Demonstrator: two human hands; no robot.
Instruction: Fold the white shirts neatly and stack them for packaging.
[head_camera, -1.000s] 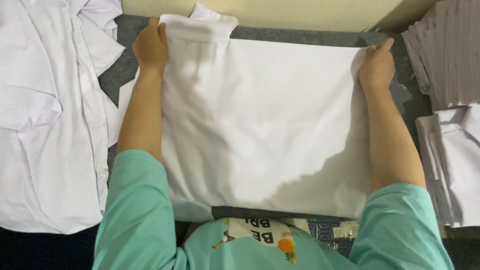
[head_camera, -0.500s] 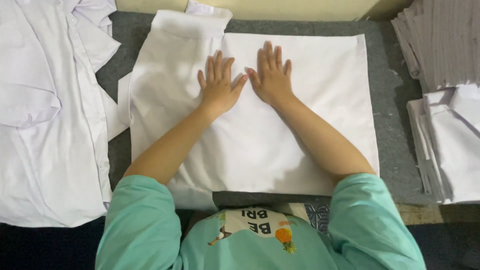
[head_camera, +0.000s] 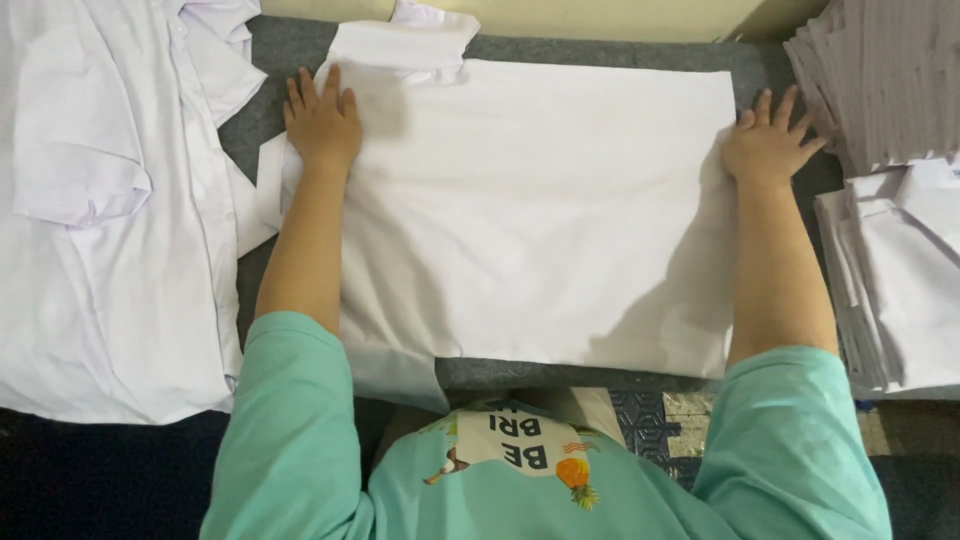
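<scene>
A white folded garment (head_camera: 530, 210) lies flat in the middle of a grey felt-covered table (head_camera: 270, 50), seen from above. It forms a broad rectangle, with a folded collar or cuff piece (head_camera: 400, 45) sticking out at its far left corner and a loose flap hanging over the near table edge at the lower left.

The person's left hand (head_camera: 322, 120) rests palm down on the far left corner of the garment, fingers together and stretched flat, gripping nothing. The right hand (head_camera: 768, 145) lies palm down at the garment's right edge, fingers spread wide, partly on the cloth and partly on the grey surface, also flat and not closed around anything. The two hands are well apart, one at each side of the garment. Both forearms are bare and reach out from mint-green short sleeves (head_camera: 290, 420).

To the left of the table surface, a pile of unfolded white shirts (head_camera: 100, 200) lies spread out, just beside the left hand. At the far right, a stack of folded white garments (head_camera: 900, 280) sits near the right hand, and behind it a fanned stack of thin grey-white sheets (head_camera: 880, 70) fills the top right corner. A pale yellow wall (head_camera: 600, 18) runs along the table's far edge.
</scene>
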